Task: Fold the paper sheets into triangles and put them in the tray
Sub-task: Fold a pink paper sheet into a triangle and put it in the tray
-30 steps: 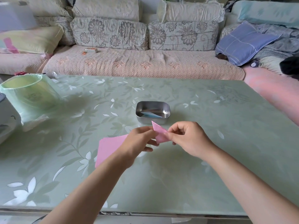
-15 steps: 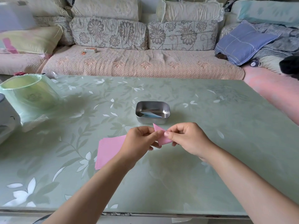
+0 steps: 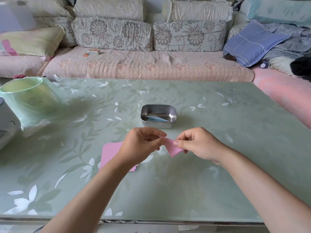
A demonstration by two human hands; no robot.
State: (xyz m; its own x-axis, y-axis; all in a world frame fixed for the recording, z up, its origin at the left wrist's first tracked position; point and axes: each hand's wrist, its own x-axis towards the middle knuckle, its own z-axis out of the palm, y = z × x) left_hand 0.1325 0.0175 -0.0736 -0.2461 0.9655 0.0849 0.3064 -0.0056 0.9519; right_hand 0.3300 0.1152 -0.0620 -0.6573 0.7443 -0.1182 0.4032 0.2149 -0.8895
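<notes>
Soft, bright daylight; the bin (image 3: 30, 101) casts a diffuse shadow rightward across the table (image 3: 218, 157); the steel tray (image 3: 158, 125) glints; edges bow.

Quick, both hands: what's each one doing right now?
Left hand: pinching one end of the pink folded paper.
Right hand: pinching its other end.

A green floral table (image 3: 210, 165) fills the lower frame. At its left stand a bag-lined bin (image 3: 28, 101) and a white appliance (image 3: 6, 121). Along the top, a sofa (image 3: 143, 66) carries floral cushions (image 3: 112, 33), a small box (image 3: 93, 51), a yellow pillow (image 3: 32, 41) at left and a blue pillow (image 3: 250, 42) at right.
</notes>
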